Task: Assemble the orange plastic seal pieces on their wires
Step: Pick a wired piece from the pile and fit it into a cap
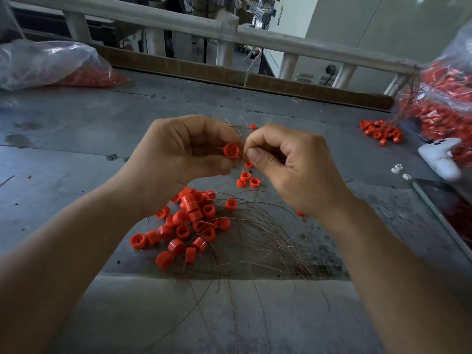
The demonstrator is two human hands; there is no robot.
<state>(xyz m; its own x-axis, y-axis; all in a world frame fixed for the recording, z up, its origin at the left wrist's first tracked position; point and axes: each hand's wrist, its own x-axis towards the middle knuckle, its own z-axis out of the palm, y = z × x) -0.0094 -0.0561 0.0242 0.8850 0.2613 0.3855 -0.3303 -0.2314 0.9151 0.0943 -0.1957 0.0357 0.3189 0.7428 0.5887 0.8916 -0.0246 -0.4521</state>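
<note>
Orange plastic, one round seal piece [231, 150], sits pinched in our left hand [178, 152] above the grey table [76, 129]. At its 3 o'clock, our right hand [288, 167] nips a thin wire [245, 152] between thumb and forefinger. More loose seal pieces [189, 223] and wires [265, 241] lie at 6 o'clock.

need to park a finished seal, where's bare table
Bare table lies left of the left hand, below the plastic bag. Crowded: the seal pile with wires under the hands, and the right edge by the white controller.
</note>
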